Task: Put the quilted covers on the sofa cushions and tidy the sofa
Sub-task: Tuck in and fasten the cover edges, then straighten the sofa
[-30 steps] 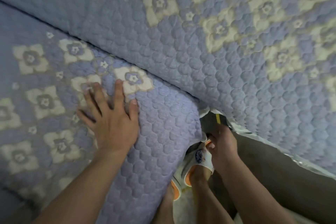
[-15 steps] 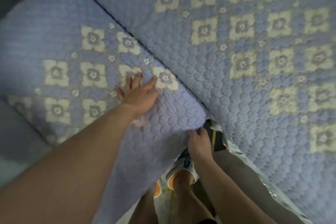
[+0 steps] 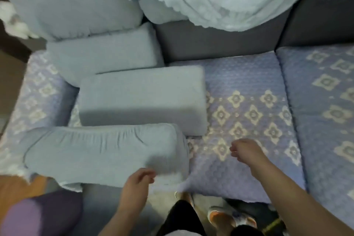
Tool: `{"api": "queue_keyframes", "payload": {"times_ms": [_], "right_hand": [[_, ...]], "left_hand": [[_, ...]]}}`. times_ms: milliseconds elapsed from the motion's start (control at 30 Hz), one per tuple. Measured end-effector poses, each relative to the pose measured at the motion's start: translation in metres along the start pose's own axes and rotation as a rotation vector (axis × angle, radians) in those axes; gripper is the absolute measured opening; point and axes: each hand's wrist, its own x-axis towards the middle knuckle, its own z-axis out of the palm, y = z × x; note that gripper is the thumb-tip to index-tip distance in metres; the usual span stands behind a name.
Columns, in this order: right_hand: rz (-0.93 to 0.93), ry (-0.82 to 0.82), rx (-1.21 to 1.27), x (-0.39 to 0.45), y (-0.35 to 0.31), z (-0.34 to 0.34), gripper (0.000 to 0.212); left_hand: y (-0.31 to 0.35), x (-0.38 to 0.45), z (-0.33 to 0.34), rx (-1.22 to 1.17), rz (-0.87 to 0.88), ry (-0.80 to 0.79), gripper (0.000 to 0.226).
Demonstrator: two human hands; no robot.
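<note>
The lavender quilted seat cover with cream flower motifs (image 3: 247, 105), lying flat over the middle seat, looks soft; the nearest grey-blue oblong bolster cushion (image 3: 103, 151), judged light and yielding, suits an end grasp; left hand (image 3: 138, 180) and right hand (image 3: 247, 149) loosely curled, empty.

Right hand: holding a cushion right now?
No. The right hand hovers loosely curled over the quilted seat cover, apart from the nearest grey cushion.

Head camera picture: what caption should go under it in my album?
Both hands, left and right, hover empty over grey cushions stacked on the quilted sofa seat.
</note>
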Motion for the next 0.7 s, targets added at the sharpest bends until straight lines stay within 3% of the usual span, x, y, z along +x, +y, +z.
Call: {"api": "queue_keyframes", "payload": {"times_ms": [100, 200, 333, 467, 533, 700], "right_hand": [[-0.078, -0.150, -0.062, -0.034, -0.036, 0.076, 0.015], [-0.127, -0.146, -0.084, -0.053, -0.058, 0.155, 0.018], [-0.201, 0.020, -0.321, -0.054, -0.070, 0.203, 0.022], [-0.225, 0.202, -0.418, -0.042, -0.104, 0.182, 0.025], [-0.202, 0.266, -0.447, -0.013, -0.126, 0.164, 0.029], [-0.211, 0.343, -0.455, 0.068, -0.179, 0.169, 0.058]], "left_hand": [[-0.027, 0.013, -0.074, -0.132, -0.062, 0.254, 0.029], [-0.033, 0.044, -0.140, -0.096, -0.039, 0.400, 0.016], [-0.001, 0.080, -0.166, 0.029, 0.179, 0.394, 0.031], [0.061, 0.130, -0.175, 0.054, 0.414, 0.313, 0.039], [0.089, 0.187, -0.187, 0.052, 0.350, 0.300, 0.043], [0.091, 0.326, -0.214, 0.073, -0.094, 0.385, 0.063]]}}
